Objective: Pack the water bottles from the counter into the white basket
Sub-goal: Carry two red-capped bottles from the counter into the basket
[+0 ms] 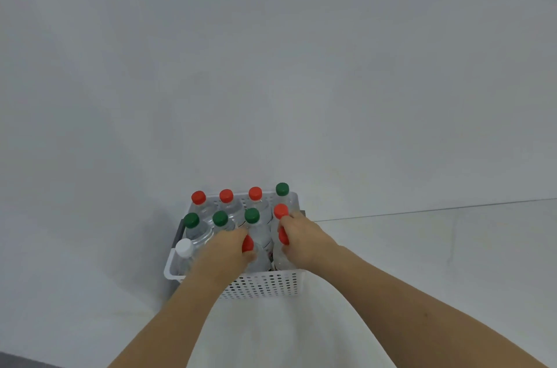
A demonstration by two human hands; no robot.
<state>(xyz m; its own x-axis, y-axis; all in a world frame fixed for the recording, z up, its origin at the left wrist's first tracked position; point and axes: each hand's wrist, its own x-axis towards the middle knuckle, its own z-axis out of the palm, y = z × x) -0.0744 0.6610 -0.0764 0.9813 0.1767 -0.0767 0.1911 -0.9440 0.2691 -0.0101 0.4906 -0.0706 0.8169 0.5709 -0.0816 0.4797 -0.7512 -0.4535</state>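
Water bottles stand upright in the white basket [271,284], which sits on the pale counter [422,262] against the wall. Back row: three red caps and a green cap [282,189]. A white-capped bottle [184,248] stands at the near left corner. The left hand [224,250] is closed around a red-capped bottle [247,244]; the right hand [301,239] grasps another red-capped bottle [283,237], both inside the basket.
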